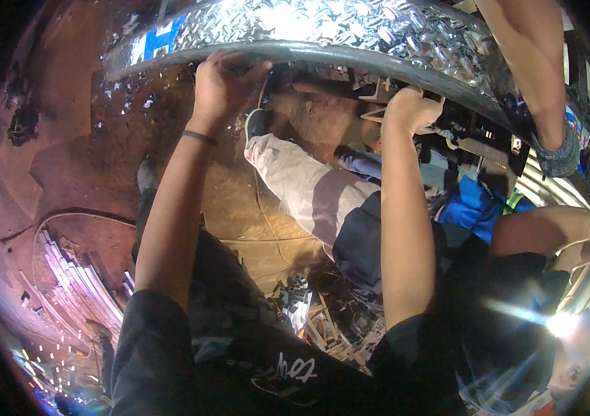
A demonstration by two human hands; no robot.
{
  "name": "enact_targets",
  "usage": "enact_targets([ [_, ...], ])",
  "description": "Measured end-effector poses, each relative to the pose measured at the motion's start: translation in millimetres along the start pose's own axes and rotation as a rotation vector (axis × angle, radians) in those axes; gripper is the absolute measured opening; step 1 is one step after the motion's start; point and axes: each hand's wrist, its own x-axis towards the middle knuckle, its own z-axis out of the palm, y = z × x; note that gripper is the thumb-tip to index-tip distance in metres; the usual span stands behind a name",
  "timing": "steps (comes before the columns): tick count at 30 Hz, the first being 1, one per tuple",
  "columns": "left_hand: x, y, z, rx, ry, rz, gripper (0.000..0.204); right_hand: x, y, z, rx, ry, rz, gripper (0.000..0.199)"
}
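Left hand [222, 80] and right hand [411, 107] both curl tight on the near rim of the chequer-plate sheet [323, 28], held overhead-forward. Risk: the sharp edge slips or cuts bare palms; another person's leg [305, 191] lies beneath.

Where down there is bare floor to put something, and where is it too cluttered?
Bare floor lies left of the left hand, between the diamond-plate sheet and the stacked metal strips. Below the right hand it is crowded: a seated person's pale trouser leg and a scrap pile.
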Motion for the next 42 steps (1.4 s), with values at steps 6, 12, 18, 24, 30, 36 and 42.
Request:
enact_targets([
  [6,22.2,22.2,-5.4,-0.169,0.099,0.167,0.03,-6.3,-12.0,-1.6,-0.02,0.003,0.095,0.048],
  [12,49.4,-10.0,2.1,-0.081,0.191,0.24,0.024,-4.7,-16.5,-1.2,-0.106,-0.031,0.088,0.051],
  [18,57.7,5.0,2.0,-0.008,0.063,0.204,0.025,-1.5,-1.1,0.3,-0.019,0.002,0.075,0.045],
  [24,97.7,-15.6,-27.7,0.307,-0.161,0.603,0.026,-4.9,-5.6,2.9,-0.058,0.01,-0.004,0.045],
  [30,126.6,-22.6,-43.3,0.675,-0.298,0.887,0.028,-1.1,2.8,1.4,-0.136,-0.024,-0.046,0.037],
  [36,124.1,5.4,-37.1,0.467,-0.475,0.951,0.03,-2.9,5.5,1.6,-0.113,0.02,-0.081,0.032],
  [42,120.0,-12.5,-36.0,0.486,-0.338,1.174,0.047,-3.8,-5.9,2.0,-0.076,0.01,-0.076,0.034],
])
